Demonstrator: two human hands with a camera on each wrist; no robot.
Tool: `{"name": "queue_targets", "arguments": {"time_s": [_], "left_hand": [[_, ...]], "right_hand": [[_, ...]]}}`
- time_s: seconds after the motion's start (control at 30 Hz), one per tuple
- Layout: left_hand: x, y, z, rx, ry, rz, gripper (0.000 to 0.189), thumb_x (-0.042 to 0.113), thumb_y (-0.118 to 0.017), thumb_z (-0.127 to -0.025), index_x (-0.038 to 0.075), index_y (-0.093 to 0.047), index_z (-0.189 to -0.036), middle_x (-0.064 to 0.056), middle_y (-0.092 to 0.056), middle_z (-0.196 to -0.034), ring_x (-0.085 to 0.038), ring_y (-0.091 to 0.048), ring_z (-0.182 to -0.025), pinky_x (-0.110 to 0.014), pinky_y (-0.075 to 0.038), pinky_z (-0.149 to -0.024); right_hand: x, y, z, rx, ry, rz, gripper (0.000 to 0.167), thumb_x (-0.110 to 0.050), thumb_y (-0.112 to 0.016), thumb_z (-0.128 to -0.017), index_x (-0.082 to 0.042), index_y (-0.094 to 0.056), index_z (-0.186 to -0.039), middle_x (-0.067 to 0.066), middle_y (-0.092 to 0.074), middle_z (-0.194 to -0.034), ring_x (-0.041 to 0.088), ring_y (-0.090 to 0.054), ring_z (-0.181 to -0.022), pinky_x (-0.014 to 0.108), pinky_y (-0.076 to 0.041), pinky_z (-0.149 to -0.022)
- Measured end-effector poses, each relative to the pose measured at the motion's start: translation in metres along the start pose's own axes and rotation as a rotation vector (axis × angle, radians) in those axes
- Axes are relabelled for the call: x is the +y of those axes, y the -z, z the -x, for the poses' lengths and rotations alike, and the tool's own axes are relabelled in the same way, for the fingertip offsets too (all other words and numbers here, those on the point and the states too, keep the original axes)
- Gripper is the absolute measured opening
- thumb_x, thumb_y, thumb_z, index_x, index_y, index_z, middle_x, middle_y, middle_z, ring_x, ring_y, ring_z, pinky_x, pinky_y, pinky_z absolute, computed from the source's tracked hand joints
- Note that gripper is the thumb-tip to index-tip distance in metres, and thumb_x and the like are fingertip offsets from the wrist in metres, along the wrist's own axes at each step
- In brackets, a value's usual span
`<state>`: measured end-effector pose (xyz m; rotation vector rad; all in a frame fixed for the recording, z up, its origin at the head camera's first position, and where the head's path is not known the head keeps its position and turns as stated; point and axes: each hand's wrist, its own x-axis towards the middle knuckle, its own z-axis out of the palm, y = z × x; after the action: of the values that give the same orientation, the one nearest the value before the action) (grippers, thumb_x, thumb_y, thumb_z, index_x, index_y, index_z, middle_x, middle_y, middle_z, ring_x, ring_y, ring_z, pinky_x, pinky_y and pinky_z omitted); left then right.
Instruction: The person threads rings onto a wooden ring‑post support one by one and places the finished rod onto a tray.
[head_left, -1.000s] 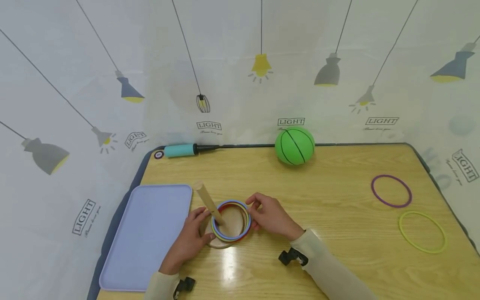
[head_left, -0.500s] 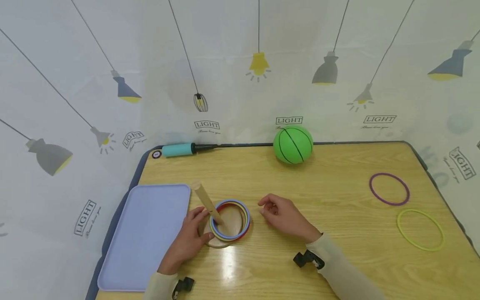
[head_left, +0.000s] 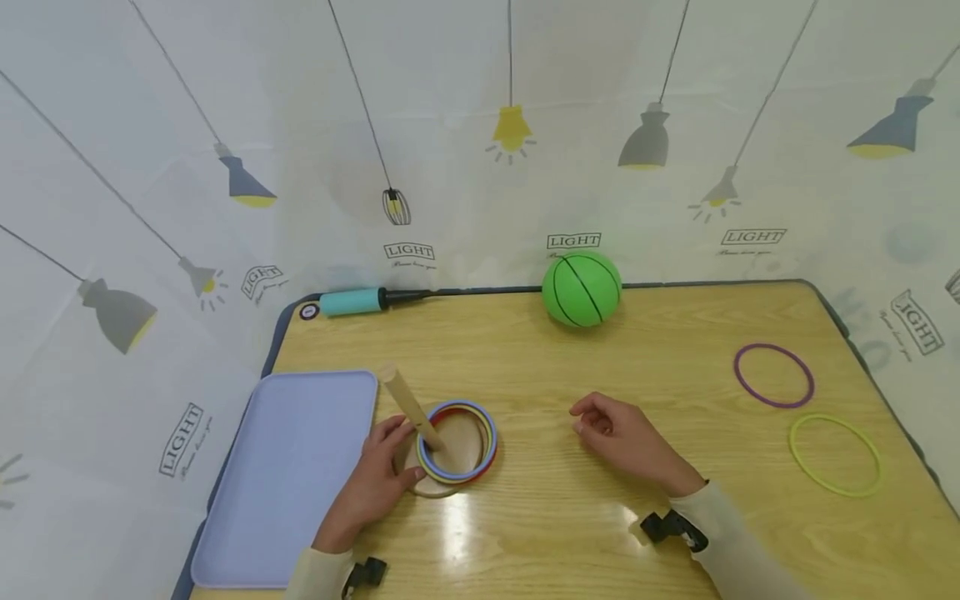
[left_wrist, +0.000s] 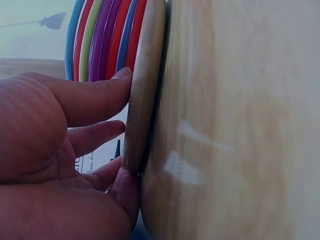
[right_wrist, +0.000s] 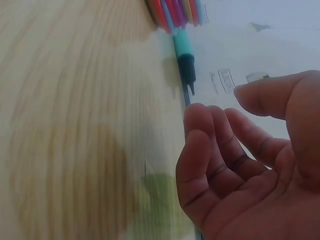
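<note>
Wooden ring stand [head_left: 412,409], stacked with coloured rings [left_wrist: 102,40], sits beside a lavender tray [head_left: 292,467] on the table [head_left: 525,525], a person's left hand [head_left: 375,479] gripping its base edge; the right hand [head_left: 628,437], loosely curled, holding nothing, hovers apart. Behind lies a green ball [head_left: 582,289].

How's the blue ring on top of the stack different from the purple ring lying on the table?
The blue ring is light blue, while the purple ring is dark purple. The blue ring goes around the wooden peg, above other rings; the purple ring lies on the table, with no peg. The left hand is close to the blue ring; neither hand touches the purple ring. Both are thin and round.
</note>
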<state>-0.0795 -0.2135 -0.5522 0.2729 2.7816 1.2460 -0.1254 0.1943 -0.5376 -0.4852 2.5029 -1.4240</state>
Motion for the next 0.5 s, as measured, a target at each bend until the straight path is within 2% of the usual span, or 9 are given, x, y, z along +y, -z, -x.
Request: {"name": "queue_targets", "arguments": {"time_s": [0.3, 0.5], "left_hand": [[-0.002, 0.000, -0.001, -0.020, 0.012, 0.005, 0.067, 0.004, -0.081, -0.087, -0.005, -0.055, -0.148, -0.029, -0.041, -0.158, -0.053, -0.033, -0.147, -0.068, -0.033, -0.117], [-0.002, 0.002, 0.000, -0.047, 0.043, 0.019, 0.068, 0.009, -0.081, -0.090, -0.001, -0.054, -0.152, -0.026, -0.038, -0.162, -0.051, -0.032, -0.149, -0.067, -0.034, -0.116]], "right_hand": [[0.016, 0.029, 0.020, 0.052, -0.018, 0.056, 0.021, -0.021, -0.066, -0.106, -0.006, -0.070, -0.119, 0.005, -0.073, -0.096, 0.007, -0.064, -0.083, 0.025, -0.054, -0.073], [0.027, 0.048, 0.030, 0.095, -0.028, 0.089, 0.023, -0.023, -0.065, -0.106, -0.007, -0.070, -0.122, 0.006, -0.074, -0.099, 0.006, -0.064, -0.084, 0.024, -0.054, -0.073]]}}
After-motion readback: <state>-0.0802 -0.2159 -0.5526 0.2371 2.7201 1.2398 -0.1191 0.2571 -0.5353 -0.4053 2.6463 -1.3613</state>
